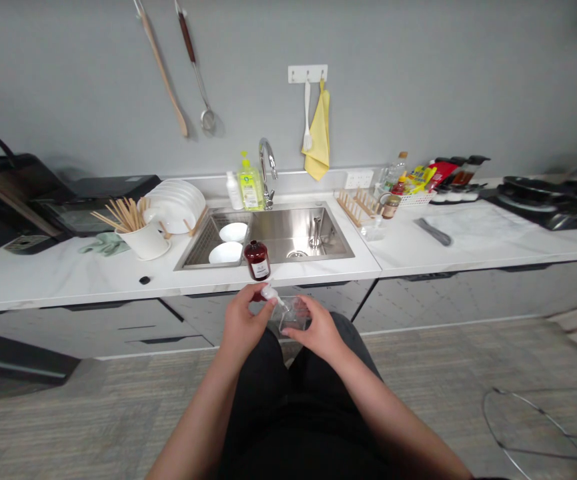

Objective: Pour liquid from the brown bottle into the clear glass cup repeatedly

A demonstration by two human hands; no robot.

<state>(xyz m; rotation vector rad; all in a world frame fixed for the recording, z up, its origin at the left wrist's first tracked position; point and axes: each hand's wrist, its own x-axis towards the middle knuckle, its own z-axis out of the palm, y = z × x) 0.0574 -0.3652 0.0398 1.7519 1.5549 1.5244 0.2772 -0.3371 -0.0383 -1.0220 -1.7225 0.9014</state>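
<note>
Left hand (pixel 242 321) pinched a small white dropper (pixel 269 292), tilted steadily toward a clear plastic container (pixel 292 315) cupped in the right hand (pixel 319 327), just below a dark red bottle (pixel 257 261) on the tabletop (pixel 118 280).

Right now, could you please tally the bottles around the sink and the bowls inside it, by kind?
Bottles: 3 (white bottle, green pump bottle, dark red bottle)
Bowls: 2 (upper white bowl, lower white bowl)
Total: 5
</note>
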